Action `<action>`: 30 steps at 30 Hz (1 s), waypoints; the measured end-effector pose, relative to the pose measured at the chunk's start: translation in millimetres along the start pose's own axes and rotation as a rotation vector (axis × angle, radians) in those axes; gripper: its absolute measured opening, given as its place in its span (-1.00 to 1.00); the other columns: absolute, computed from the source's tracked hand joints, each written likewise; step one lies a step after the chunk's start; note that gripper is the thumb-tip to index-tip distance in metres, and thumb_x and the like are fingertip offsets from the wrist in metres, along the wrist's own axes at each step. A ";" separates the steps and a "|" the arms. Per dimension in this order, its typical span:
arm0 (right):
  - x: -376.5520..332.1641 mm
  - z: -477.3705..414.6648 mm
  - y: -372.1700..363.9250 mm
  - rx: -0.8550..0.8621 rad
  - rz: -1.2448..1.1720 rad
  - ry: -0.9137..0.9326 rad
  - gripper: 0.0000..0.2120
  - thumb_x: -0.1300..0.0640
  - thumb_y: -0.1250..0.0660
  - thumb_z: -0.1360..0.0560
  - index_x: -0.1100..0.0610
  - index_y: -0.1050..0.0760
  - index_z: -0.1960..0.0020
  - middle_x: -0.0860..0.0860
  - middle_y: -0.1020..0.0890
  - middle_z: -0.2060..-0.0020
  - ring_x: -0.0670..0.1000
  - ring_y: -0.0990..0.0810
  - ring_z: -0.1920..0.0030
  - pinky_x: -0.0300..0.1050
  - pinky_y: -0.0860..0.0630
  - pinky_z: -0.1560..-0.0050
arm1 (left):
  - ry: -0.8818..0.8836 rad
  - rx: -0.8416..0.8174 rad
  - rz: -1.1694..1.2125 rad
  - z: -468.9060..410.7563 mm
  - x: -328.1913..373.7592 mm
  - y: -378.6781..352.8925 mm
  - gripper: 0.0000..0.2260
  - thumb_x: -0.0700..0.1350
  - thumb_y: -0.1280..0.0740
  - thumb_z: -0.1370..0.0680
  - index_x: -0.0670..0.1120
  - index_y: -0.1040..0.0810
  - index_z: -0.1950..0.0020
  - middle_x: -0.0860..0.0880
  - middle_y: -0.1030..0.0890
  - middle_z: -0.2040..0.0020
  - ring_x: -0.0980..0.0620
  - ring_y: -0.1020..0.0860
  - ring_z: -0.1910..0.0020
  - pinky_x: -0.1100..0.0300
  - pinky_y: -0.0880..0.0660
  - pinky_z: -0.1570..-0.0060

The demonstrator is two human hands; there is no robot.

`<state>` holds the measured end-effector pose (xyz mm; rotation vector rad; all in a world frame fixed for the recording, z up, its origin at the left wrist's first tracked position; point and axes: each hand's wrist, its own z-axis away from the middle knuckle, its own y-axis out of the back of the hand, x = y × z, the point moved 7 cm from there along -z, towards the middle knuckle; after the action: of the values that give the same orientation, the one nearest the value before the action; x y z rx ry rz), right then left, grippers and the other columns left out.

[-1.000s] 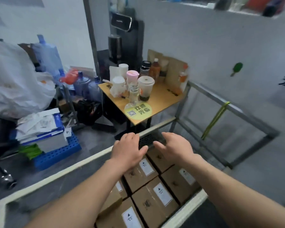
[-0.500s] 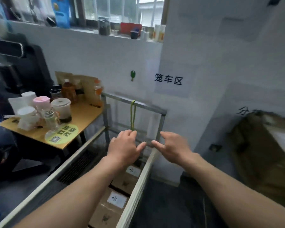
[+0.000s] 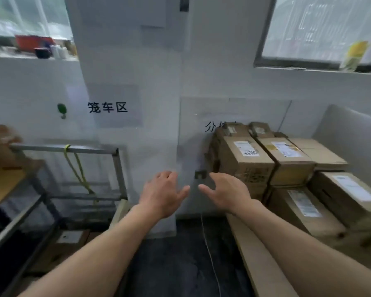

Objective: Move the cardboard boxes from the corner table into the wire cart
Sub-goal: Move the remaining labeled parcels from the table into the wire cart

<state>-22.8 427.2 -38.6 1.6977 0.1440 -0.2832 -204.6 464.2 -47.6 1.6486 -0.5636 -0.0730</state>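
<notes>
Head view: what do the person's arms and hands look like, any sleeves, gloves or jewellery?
Both forearms are bare to the frame edge, no sleeve showing. The left hand and right hand wear no gloves; no watch, bracelet or ring is visible.

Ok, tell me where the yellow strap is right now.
In the head view, the yellow strap hangs at left from the top rail of the wire cart, below the green wall hook and left of the left hand.

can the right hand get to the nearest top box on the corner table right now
Probably yes: the right hand is open, empty, and nothing stands between it and that cardboard box.
</notes>
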 end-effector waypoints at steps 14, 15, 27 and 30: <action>214.0 71.8 58.8 0.091 0.001 -0.293 -0.71 -0.38 -0.19 -0.53 -0.17 -0.42 0.04 -0.13 -0.58 0.06 -0.07 -0.49 0.11 -0.08 -0.40 0.16 | -0.304 -0.052 0.028 -41.4 208.2 -68.0 -0.41 0.33 -0.12 -0.59 -0.03 -0.39 -0.47 -0.01 -0.49 -0.39 -0.01 -0.45 -0.36 0.00 -0.46 -0.22; 225.2 76.5 59.5 0.086 0.008 -0.314 -0.70 -0.37 -0.19 -0.54 -0.15 -0.44 0.02 -0.10 -0.61 0.02 -0.04 -0.53 0.06 -0.06 -0.43 0.14 | -0.316 -0.066 0.040 -43.8 217.7 -73.5 -0.40 0.33 -0.12 -0.59 -0.03 -0.37 -0.49 -0.02 -0.47 -0.41 -0.02 -0.44 -0.38 -0.01 -0.47 -0.24; 341.6 106.9 43.8 0.070 0.028 -0.610 -0.40 -0.38 -0.18 -0.53 -0.02 -0.49 -0.39 -0.04 -0.61 -0.28 0.03 -0.57 -0.24 0.00 -0.54 -0.10 | -0.423 -0.236 0.138 -88.4 307.9 -154.0 -0.44 0.31 -0.15 -0.60 0.01 -0.38 -0.48 -0.01 -0.49 -0.39 -0.04 -0.49 -0.33 -0.01 -0.49 -0.15; 366.6 100.0 32.4 0.044 0.038 -0.695 -0.41 -0.34 -0.26 -0.52 0.00 -0.47 -0.40 -0.03 -0.60 -0.30 0.05 -0.57 -0.27 0.01 -0.55 -0.14 | -0.432 -0.317 0.148 -108.1 323.1 -183.7 -0.44 0.33 -0.16 -0.58 0.02 -0.39 -0.46 -0.01 -0.51 -0.36 -0.05 -0.52 -0.27 0.01 -0.49 -0.09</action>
<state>327.3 299.1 -118.6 1.5527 -0.4099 -0.8307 175.9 443.2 -115.3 1.2800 -0.9495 -0.3970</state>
